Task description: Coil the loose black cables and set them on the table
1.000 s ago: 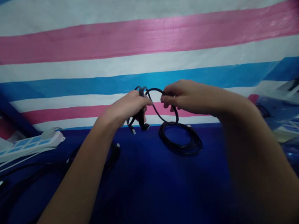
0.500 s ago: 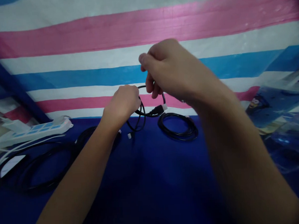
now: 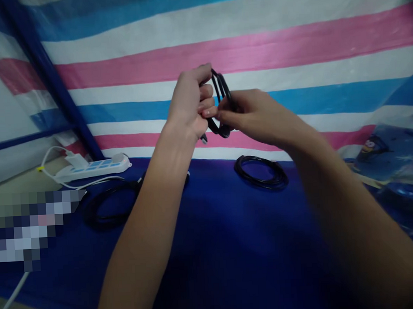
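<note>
A small coil of black cable [image 3: 221,103] is held up in front of the striped sheet, above the blue table cover [image 3: 214,237]. My left hand [image 3: 190,102] is wrapped round the coil's left side, fingers closed. My right hand [image 3: 249,113] pinches the same coil from the right, fingertips meeting the left hand's. A plug end hangs just below the left hand. A second coiled black cable [image 3: 261,172] lies on the table under my right wrist.
A white and blue power strip [image 3: 92,167] with a white lead lies at the back left. Another black cable coil [image 3: 108,205] rests left of my left forearm. Plastic-wrapped packages [image 3: 386,154] sit at the right. A blue post [image 3: 53,84] stands at the back left.
Both hands have lifted the cable from near the table to chest height and drawn its loops into a tight coil. The view has shifted right and upward.
</note>
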Tool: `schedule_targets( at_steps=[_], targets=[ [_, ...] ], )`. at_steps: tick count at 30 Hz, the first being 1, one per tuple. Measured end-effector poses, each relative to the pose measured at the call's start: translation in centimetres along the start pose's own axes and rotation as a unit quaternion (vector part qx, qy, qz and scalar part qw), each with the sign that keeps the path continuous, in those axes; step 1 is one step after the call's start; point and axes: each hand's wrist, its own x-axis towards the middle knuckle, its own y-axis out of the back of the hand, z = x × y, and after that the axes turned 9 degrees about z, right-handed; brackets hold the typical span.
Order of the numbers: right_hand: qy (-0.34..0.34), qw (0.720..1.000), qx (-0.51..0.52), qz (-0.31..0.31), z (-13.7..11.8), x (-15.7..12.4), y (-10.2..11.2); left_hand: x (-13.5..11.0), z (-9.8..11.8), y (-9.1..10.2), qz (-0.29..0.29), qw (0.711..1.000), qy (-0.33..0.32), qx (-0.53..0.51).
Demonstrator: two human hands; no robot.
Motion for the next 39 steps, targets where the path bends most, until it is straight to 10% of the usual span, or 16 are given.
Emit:
schedule_targets(
  at_steps=[8,14,18,30,39],
  targets=[
    [0.032,0.985,-0.032,-0.165,0.9,-0.8,2.5,1.2,-2.1,0.6,0.018,0.985,-0.032,0.167],
    [0.033,0.978,-0.040,-0.200,0.2,-1.2,3.2,2.3,-2.8,2.0,0.067,0.768,-0.233,0.593],
    [-0.025,0.972,-0.017,-0.232,0.7,-1.3,3.7,2.0,-2.1,2.4,0.034,0.707,-0.257,0.657],
    [-0.022,0.996,0.074,-0.049,4.5,-2.6,7.6,2.6,0.1,4.9,-0.034,0.957,0.064,0.281],
    [-0.044,0.974,-0.039,-0.219,4.5,-1.8,5.8,1.4,1.0,3.3,-0.025,0.971,-0.021,0.236]
  ],
)
